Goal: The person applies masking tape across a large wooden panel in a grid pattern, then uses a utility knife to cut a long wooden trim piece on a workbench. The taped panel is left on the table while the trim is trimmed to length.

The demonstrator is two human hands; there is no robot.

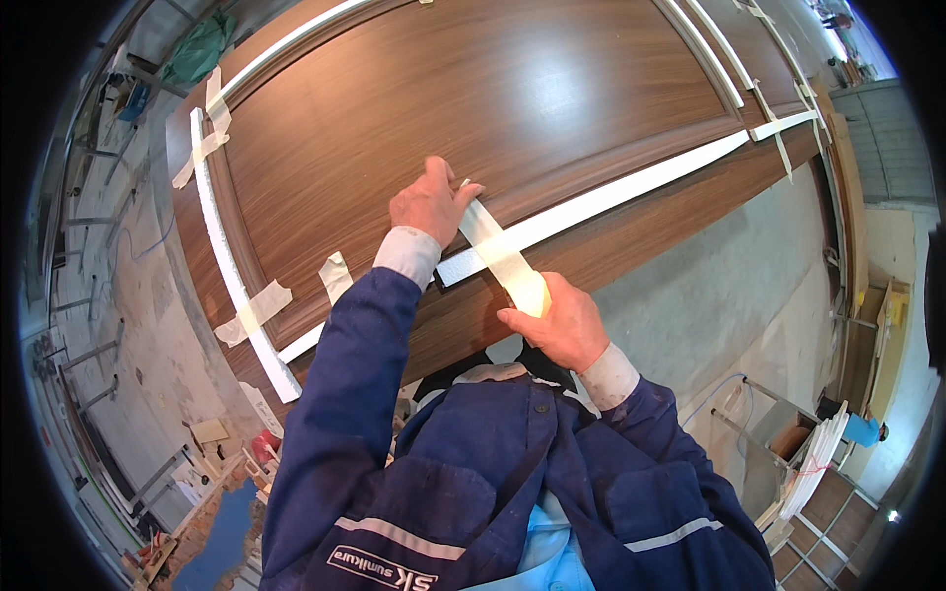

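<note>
Pinching one end of a cream tape strip [481, 225], left hand [426, 205], fingers curled; gripping its other end, right hand [570, 325], half closed. Tape lies across a white strip [621, 199] along the brown panel's [394, 108] near edge; second white strip [222, 222], taped, along the left edge; green cloth [200, 49] beyond the far left corner.

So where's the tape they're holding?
In the head view, just right of the middle, the tape stretches from left hand to right hand, crossing the white strip near its left end.
</note>
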